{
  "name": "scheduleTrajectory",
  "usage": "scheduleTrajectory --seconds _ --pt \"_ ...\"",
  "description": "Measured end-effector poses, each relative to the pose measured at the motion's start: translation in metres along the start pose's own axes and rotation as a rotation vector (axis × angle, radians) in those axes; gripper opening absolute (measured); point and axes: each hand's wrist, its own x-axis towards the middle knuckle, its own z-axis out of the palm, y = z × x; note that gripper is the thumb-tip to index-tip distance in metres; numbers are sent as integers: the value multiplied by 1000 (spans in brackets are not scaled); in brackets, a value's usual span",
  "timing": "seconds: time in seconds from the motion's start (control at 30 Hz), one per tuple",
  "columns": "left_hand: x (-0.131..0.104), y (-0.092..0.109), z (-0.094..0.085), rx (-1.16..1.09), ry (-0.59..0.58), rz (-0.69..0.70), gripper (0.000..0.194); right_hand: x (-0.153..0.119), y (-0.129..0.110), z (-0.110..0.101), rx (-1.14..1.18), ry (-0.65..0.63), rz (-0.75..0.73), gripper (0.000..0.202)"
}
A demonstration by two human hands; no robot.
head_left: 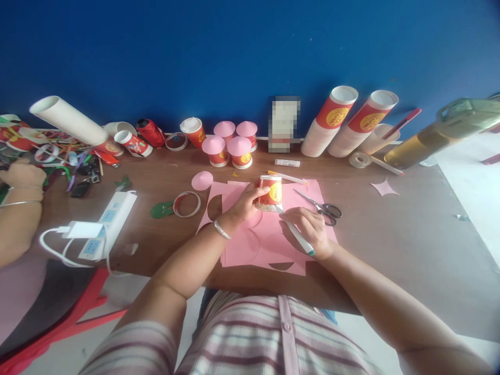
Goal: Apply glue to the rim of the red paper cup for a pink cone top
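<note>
My left hand (247, 203) grips a red and white paper cup (270, 190) with a yellow emblem, thumb on its side. The cup is upside down, its wide rim at the bottom. Between the fingers of my right hand (308, 227) is a white utility knife (296, 235), its tip touching or very near the cup's lower edge. Pink paper sheets (242, 252) with round cut-outs lie beneath both hands. Just right of the cup are black-handled scissors (326, 208), partly on the paper. A white and orange pen (287, 177) lies behind the cup.
Four cups with pink cone tops (239, 147) stand behind. Tall cup stacks (332, 120) and a tape roll (360, 160) are at back right. A power strip (109, 224), a white tube (72, 122) and another person's arm (19, 208) are at left.
</note>
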Motion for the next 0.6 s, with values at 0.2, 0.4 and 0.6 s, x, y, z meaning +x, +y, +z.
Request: scheduleTrajectory --seconds 0.2,0.4,0.6 --pt "0 -3 0 -2 6 -18 23 0 0 1 5 0 -1 23" --pt "-1 -3 0 -2 11 -28 20 1 0 1 -2 -6 -1 23" --pt "1 -4 -2 -10 -16 -49 19 1 -1 2 -11 0 -6 23"
